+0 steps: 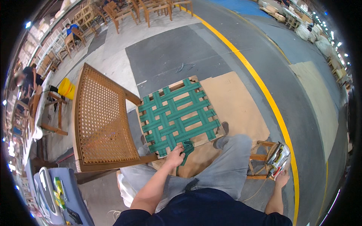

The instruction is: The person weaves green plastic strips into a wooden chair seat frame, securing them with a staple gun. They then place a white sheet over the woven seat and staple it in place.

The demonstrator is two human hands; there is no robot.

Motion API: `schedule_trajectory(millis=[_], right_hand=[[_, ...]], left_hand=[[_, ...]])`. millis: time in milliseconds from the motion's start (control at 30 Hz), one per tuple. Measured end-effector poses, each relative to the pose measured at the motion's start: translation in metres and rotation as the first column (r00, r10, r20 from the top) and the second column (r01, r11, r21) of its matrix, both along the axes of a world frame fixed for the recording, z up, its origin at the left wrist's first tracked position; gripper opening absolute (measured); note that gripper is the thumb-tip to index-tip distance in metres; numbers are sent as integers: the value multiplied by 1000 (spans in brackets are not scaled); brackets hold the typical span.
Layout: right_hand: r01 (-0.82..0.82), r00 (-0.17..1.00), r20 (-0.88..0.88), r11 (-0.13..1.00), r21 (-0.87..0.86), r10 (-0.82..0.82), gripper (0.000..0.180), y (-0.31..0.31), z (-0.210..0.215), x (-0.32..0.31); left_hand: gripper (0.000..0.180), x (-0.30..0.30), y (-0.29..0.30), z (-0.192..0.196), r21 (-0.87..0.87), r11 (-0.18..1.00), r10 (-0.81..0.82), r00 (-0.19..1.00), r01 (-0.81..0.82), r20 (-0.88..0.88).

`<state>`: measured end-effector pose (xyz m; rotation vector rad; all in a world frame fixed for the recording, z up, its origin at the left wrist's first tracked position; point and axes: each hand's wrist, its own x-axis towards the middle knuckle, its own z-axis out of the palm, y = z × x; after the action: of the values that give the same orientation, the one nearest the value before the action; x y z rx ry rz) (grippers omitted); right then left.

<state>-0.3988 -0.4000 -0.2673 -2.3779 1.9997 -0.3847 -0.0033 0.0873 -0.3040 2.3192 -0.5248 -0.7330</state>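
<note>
A wooden chair with a woven cane back [105, 124] stands in front of me, its back to the left. Green webbing [177, 113] crosses its wooden seat frame in an over-and-under weave. My left hand [175, 156] is at the near edge of the seat, its fingers closed on a loose, folded end of green webbing strap [187, 150]. Off to the right, my right hand [281, 177] grips the handle of a silver staple gun [279, 158]. The gun is at the top of a small wooden stool [259, 156]; whether it rests there I cannot tell.
Brown cardboard [237, 101] lies under the chair. A yellow floor line [260, 84] runs past on the right. At left are a padded blue-grey surface [75, 192] with small items and a yellow bucket [66, 89]. Several wooden chairs [147, 11] and a person [30, 79] are farther off.
</note>
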Motion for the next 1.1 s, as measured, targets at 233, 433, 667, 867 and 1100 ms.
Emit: schedule_trajectory(millis=[233,433,667,867,1100], right_hand=[[-30,994,102,1000,1,29,41,-5,16,58],[-354,842,385,926,-133,377,35,3,36,136],[-864,502,691,320,388,520,23,138,24,318],[-682,694,717,-261,683,65,22,269,25,368],[-533,842,530,-296,793,-98,22,267,-7,381]], left_hand=[[39,-12,41,23,116,993,-27,997,36,-74],[34,-24,23,72,7,990,134,942,-139,-307],[29,-21,-51,87,-424,610,-88,475,-669,-876],[19,-30,-45,52,-325,733,87,556,-598,-827],[24,4,-50,53,-261,527,397,507,-809,-765]])
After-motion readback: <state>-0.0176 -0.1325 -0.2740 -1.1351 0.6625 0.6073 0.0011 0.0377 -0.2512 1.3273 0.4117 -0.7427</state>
